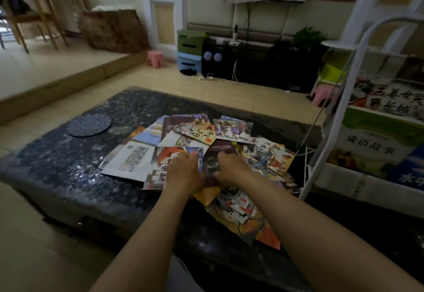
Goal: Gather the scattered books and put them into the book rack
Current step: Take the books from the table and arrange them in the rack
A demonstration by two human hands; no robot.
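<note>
Both bare forearms reach over the near edge of the dark, speckled table (68, 165) to the middle of the scattered books (268, 151), which lie overlapping in a loose fan across the table's right half, some face up with large characters, some showing pale back covers. The left grip (185, 172) rests palm down on a red-and-orange picture book (169, 156), its fingers fairly straight and released, holding nothing. Just beside it the right grip (231, 170) lies on a dark-covered book (213, 154) with the thumb pointing left – whether its fingers grasp that book's edge or only press on it, I cannot tell. The white tubular book rack (308, 181) stands at the table's right end, touching or nearly touching it, and already carries several large upright books (376, 145) on its shelves. A round dark mat (90, 124) sits on the left of the table, well apart from the pile.
</note>
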